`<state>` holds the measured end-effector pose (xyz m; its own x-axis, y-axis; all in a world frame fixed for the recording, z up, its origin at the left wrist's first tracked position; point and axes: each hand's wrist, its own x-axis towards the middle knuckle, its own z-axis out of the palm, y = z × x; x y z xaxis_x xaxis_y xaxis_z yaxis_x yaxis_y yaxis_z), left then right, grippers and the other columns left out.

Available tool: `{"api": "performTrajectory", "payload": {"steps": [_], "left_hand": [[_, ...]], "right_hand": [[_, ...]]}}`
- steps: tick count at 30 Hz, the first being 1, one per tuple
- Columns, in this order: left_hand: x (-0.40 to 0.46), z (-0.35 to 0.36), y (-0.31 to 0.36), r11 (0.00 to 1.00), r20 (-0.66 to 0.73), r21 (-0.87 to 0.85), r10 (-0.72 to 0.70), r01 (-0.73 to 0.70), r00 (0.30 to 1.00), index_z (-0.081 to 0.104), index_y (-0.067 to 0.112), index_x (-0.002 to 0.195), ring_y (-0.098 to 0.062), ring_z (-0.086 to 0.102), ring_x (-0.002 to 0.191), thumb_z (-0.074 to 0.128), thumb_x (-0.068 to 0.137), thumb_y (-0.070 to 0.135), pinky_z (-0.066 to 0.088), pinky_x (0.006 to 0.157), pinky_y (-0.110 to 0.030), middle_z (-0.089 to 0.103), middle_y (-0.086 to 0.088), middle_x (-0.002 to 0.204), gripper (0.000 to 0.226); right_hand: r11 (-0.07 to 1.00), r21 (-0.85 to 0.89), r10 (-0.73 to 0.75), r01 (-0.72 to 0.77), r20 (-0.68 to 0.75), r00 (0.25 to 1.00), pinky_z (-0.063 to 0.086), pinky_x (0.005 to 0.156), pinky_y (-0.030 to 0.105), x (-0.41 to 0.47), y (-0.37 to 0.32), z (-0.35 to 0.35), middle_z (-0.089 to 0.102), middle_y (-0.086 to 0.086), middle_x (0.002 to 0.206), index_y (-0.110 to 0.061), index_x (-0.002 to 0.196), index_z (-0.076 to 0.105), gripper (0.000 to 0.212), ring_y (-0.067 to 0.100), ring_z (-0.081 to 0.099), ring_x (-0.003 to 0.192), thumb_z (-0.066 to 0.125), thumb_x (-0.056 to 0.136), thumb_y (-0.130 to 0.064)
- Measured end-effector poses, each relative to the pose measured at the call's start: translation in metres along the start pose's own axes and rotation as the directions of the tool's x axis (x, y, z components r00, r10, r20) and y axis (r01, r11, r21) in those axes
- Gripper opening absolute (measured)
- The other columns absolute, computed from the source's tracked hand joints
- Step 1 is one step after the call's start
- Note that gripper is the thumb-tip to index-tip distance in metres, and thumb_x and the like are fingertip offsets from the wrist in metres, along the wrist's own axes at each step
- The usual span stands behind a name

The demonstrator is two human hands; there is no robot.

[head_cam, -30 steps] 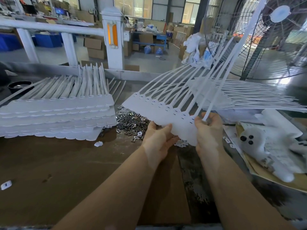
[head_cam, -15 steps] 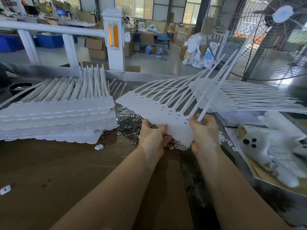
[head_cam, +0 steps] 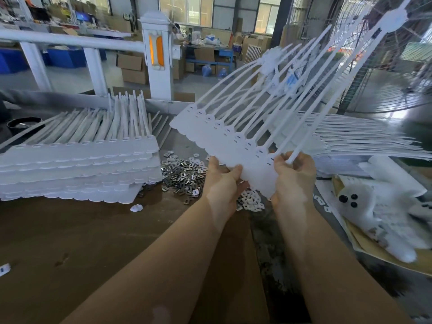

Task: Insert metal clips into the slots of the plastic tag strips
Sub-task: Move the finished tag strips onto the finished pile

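A white plastic tag strip [head_cam: 224, 146], a row of joined tags with long thin tails fanning up to the right, is held in the air above the table. My left hand [head_cam: 222, 181] grips its lower edge from beneath, thumb on top. At the strip's near end my right hand [head_cam: 292, 178] holds it, fingers curled round the tag and the last tail. A heap of small metal clips [head_cam: 184, 174] lies on the brown table just under and left of my hands. Small white plastic pieces [head_cam: 250, 201] lie between my wrists.
A tall stack of tag strips [head_cam: 77, 164] fills the table's left. Another pile of strips [head_cam: 350, 141] lies at the right, behind the held strip. A white plush toy [head_cam: 378, 206] rests on cardboard at right. A large fan [head_cam: 397, 66] stands behind. A black bowl [head_cam: 23, 123] sits far left.
The held strip dropped lower and flatter half a second ago, and now it is tilted up again with its tails raised toward the upper right. Both hands keep their hold.
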<state>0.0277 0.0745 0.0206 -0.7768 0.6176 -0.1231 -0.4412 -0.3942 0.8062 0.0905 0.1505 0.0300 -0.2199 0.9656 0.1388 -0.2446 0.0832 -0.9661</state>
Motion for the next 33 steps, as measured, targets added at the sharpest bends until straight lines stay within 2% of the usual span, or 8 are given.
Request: {"api": "performTrajectory", "payload": {"steps": [3, 6, 10, 13, 20, 24, 29, 33], "left_hand": [[-0.003, 0.005, -0.005, 1.0, 0.069, 0.008, 0.009, -0.01, 0.998, 0.048, 0.02, 0.115, -0.013, 0.061, 0.075, 0.041, 0.095, -0.007, 0.056, 0.063, -0.028, 0.061, -0.003, 0.094, 0.034], [-0.008, 0.009, -0.009, 1.0, 0.118, 0.01, -0.011, 0.01, 0.993, 0.049, 0.019, 0.118, -0.016, 0.063, 0.074, 0.039, 0.096, -0.005, 0.057, 0.062, -0.027, 0.062, -0.006, 0.097, 0.034], [-0.009, 0.012, -0.008, 0.999, 0.107, -0.004, 0.034, -0.034, 0.994, 0.051, 0.02, 0.106, -0.011, 0.063, 0.064, 0.04, 0.096, -0.005, 0.055, 0.056, -0.024, 0.062, 0.001, 0.084, 0.029], [-0.01, 0.015, -0.003, 0.996, 0.111, -0.01, 0.087, -0.086, 0.99, 0.051, 0.018, 0.11, -0.011, 0.065, 0.066, 0.041, 0.096, -0.006, 0.054, 0.056, -0.023, 0.062, 0.004, 0.079, 0.029], [-0.014, 0.018, 0.009, 0.987, 0.13, 0.004, 0.158, -0.16, 0.979, 0.054, 0.024, 0.099, -0.012, 0.063, 0.069, 0.042, 0.095, -0.005, 0.055, 0.058, -0.023, 0.064, 0.003, 0.083, 0.032], [-0.015, 0.019, 0.013, 0.985, 0.133, 0.028, 0.163, -0.168, 0.978, 0.054, 0.022, 0.099, -0.008, 0.064, 0.062, 0.041, 0.095, -0.006, 0.054, 0.054, -0.022, 0.063, 0.003, 0.082, 0.03], [-0.016, 0.015, 0.013, 0.986, 0.08, 0.086, 0.137, -0.144, 0.987, 0.055, 0.019, 0.097, -0.019, 0.061, 0.073, 0.044, 0.093, -0.007, 0.056, 0.057, -0.024, 0.063, -0.002, 0.087, 0.028], [-0.015, 0.011, 0.013, 0.985, 0.052, 0.14, 0.097, -0.103, 0.994, 0.055, 0.016, 0.095, -0.026, 0.058, 0.08, 0.043, 0.093, -0.009, 0.057, 0.058, -0.028, 0.062, -0.011, 0.095, 0.028]], "right_hand": [[0.999, 0.001, -0.032, 0.032, -0.045, 0.998, 0.041, 0.051, 0.005, 0.0, 0.0, -0.003, 0.054, -0.005, 0.077, -0.027, 0.079, 0.049, 0.025, 0.004, 0.051, 0.064, 0.06, 0.088, -0.006], [0.997, -0.026, -0.079, 0.077, -0.054, 0.995, 0.039, 0.048, 0.005, -0.001, -0.003, -0.004, 0.05, -0.004, 0.076, -0.028, 0.078, 0.048, 0.025, 0.006, 0.048, 0.062, 0.059, 0.088, -0.008], [0.992, -0.005, -0.128, 0.127, -0.022, 0.992, 0.041, 0.054, 0.007, -0.003, -0.009, -0.002, 0.051, -0.002, 0.079, -0.028, 0.079, 0.048, 0.024, 0.005, 0.05, 0.065, 0.059, 0.088, -0.009], [0.988, 0.043, -0.149, 0.149, -0.011, 0.989, 0.045, 0.063, 0.017, -0.006, -0.016, 0.001, 0.053, -0.001, 0.081, -0.028, 0.08, 0.048, 0.024, 0.007, 0.053, 0.068, 0.059, 0.088, -0.009], [0.962, 0.174, -0.212, 0.209, -0.006, 0.977, 0.045, 0.063, 0.01, -0.013, -0.031, 0.007, 0.055, -0.006, 0.076, -0.025, 0.081, 0.048, 0.025, -0.004, 0.055, 0.061, 0.059, 0.089, -0.004], [0.961, 0.203, -0.187, 0.186, -0.015, 0.982, 0.045, 0.063, 0.009, -0.014, -0.033, 0.009, 0.055, -0.006, 0.076, -0.023, 0.081, 0.047, 0.025, -0.006, 0.055, 0.059, 0.059, 0.088, -0.003], [0.981, 0.158, -0.104, 0.113, -0.065, 0.992, 0.044, 0.057, 0.007, -0.016, -0.03, 0.011, 0.052, -0.007, 0.075, -0.025, 0.079, 0.049, 0.026, -0.007, 0.055, 0.056, 0.061, 0.087, -0.003], [0.993, 0.122, 0.009, 0.0, -0.072, 0.997, 0.049, 0.069, 0.023, -0.015, -0.024, 0.009, 0.054, -0.007, 0.078, -0.024, 0.082, 0.049, 0.023, 0.009, 0.057, 0.071, 0.061, 0.087, -0.006]]}}
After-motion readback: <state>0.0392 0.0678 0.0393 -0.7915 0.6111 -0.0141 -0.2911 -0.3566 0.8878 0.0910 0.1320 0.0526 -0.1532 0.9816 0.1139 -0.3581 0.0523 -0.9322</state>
